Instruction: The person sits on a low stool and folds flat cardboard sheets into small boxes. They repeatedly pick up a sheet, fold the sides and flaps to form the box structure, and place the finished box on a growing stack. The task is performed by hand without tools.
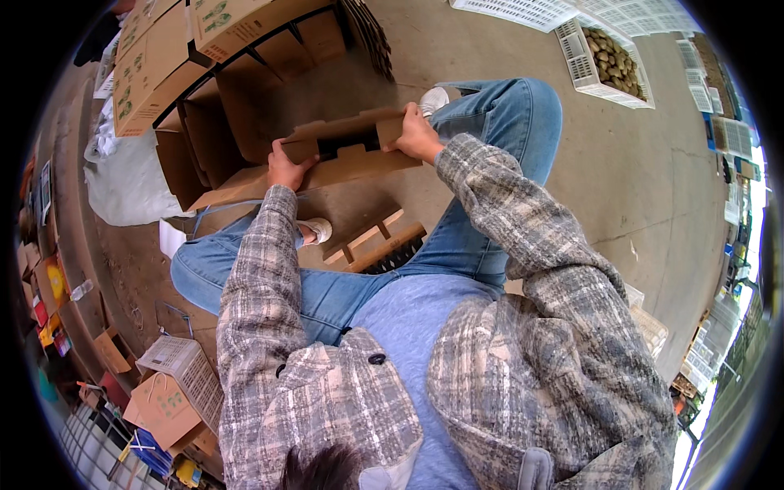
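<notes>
Between my knees I hold a brown cardboard box [359, 166], its notched end flaps standing up around a dark gap in the middle. My left hand [287, 168] grips its left end, thumb bent over the flap. Around the right end is my right hand [416, 137], fingers closed on the cardboard edge. The underside of the box is hidden from view. Just beyond my left hand stands an open carton [237, 122], with inner panels showing.
Printed cartons [155, 69] are stacked at the far left, beside upright folded cardboard sheets [367, 37]. White plastic sheeting [122, 184] lies left of them. A white crate [584, 73] at the far right holds brown round produce. A wooden-edged stool [392, 249] shows below me.
</notes>
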Tool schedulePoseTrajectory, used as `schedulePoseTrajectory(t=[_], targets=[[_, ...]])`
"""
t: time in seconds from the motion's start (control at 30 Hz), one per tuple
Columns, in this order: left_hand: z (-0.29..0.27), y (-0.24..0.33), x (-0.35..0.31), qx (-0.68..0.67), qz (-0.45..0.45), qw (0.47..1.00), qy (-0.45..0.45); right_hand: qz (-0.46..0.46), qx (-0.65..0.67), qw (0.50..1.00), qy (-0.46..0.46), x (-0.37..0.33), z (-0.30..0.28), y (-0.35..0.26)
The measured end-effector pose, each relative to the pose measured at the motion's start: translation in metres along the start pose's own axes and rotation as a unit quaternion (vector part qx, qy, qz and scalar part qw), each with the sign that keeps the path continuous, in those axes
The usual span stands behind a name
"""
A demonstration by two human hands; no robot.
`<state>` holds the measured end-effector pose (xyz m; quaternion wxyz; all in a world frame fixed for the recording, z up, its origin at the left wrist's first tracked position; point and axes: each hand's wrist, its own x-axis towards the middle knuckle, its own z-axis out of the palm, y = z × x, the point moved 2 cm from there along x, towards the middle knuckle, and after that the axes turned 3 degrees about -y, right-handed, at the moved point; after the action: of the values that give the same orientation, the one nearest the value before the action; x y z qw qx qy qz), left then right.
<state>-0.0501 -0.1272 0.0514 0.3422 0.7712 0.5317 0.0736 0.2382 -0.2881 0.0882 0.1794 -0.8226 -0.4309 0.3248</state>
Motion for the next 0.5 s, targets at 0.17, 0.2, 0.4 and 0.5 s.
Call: schedulePoseTrajectory(t=[0.17,0.2,0.4,0.5], targets=[[0.001,0.021,-0.011,0.075,-0.040,0.996,0.009,0.044,-0.010,0.999,0.030,-0.006,0.002,-0.004],[0.001,0.023,-0.015,0.082,-0.051,0.995,0.011,0.045,-0.012,0.998,0.034,-0.008,0.003,-0.005],[0.006,0.027,-0.021,0.108,-0.094,0.990,0.002,0.055,-0.042,0.996,0.048,-0.007,0.009,-0.002],[0.014,0.013,-0.004,0.048,-0.070,0.996,-0.024,0.039,-0.025,0.999,0.000,0.001,0.009,0.012]])
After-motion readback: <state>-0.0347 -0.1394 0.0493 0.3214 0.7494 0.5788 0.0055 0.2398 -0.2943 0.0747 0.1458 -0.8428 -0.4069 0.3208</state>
